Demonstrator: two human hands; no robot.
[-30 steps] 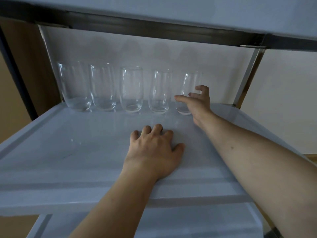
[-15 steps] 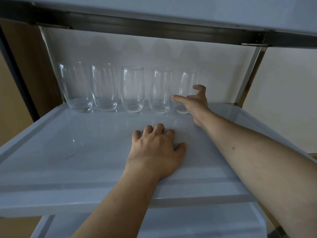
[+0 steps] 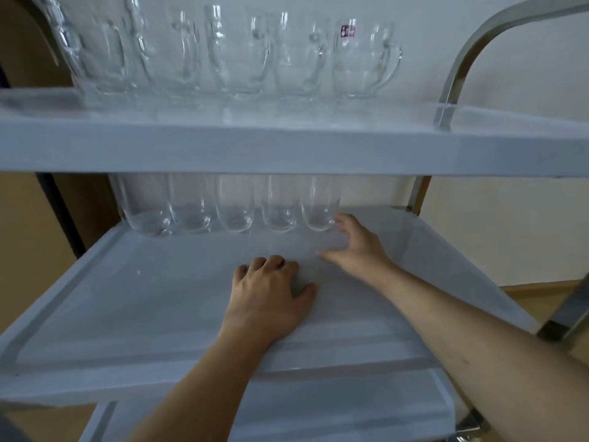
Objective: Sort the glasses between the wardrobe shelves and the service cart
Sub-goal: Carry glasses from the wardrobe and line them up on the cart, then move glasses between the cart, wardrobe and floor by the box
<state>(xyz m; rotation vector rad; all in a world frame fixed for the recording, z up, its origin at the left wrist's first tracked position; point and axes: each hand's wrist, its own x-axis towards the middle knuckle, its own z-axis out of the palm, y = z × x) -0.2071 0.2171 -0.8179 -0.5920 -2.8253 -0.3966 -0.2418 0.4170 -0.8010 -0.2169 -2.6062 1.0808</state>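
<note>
Grey cart shelf [image 3: 127, 298]: left hand [image 3: 271, 298] flat, right hand [image 3: 357, 247] loose beside rightmost tumbler [image 3: 318, 208]; fragile, slippery, best gripped mid-body.

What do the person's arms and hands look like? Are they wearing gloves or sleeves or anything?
No gloves and no sleeves. Both forearms are bare as far as the picture shows. The left hand and the right hand are bare too, with no rings, watch or bracelets that I can see. The right hand looks a bit blurry.
</note>
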